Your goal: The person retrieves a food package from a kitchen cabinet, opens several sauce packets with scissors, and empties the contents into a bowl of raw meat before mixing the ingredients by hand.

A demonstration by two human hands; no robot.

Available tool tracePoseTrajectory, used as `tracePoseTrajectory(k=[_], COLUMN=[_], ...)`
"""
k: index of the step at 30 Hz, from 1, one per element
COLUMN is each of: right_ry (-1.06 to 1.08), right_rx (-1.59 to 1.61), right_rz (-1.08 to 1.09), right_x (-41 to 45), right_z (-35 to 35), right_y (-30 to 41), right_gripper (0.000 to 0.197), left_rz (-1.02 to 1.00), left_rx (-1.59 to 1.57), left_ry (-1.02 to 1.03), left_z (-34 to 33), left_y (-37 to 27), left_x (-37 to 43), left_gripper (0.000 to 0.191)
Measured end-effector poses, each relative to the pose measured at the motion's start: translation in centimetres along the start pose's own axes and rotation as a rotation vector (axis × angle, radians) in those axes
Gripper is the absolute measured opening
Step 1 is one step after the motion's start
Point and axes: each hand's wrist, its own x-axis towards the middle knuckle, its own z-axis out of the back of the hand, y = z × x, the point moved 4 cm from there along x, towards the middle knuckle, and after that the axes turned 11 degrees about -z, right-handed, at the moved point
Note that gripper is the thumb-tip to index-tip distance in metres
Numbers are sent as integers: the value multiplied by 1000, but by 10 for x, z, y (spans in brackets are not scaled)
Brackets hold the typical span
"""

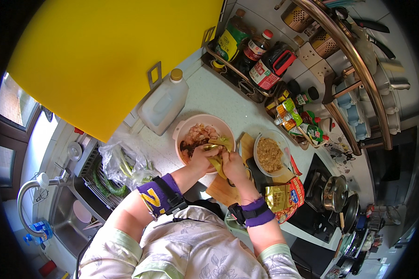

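Both hands are over the near part of a pale pink bowl (224, 126) that holds raw meat pieces (202, 133) and dark sauce. My left hand (205, 157) is closed on a gold foil packet (216, 163) from its left side. On the right side my right hand (232, 164) grips the same packet. Its top hangs over the bowl, folded; whether anything flows out cannot be told. Scissors (248, 174) lie partly hidden beside my right hand. To the right stands a clear bowl of minced, brownish paste (270, 155).
A wooden cutting board (220, 190) lies under the hands. A red food bag (295, 195) with a gold sachet (277, 197) is at the right, near the black cooktop (315, 209). A plastic jug (164, 101) stands behind the bowl; a plastic bag of greens (126, 160) lies left, near the sink (65, 216).
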Motion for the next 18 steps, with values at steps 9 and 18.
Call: tracePoseTrajectory(k=[9,18], right_ry=[-100,-9], right_rx=[-47,40], right_rz=[91,-158], right_x=[-1,2], right_z=[-4,4], right_y=[-4,-1], right_gripper=[32,46], left_rz=[17,330], left_rx=[-2,-276], left_ry=[-158,97], left_z=[-14,-3], left_y=[2,25], left_x=[-12,-5], left_gripper=[21,22])
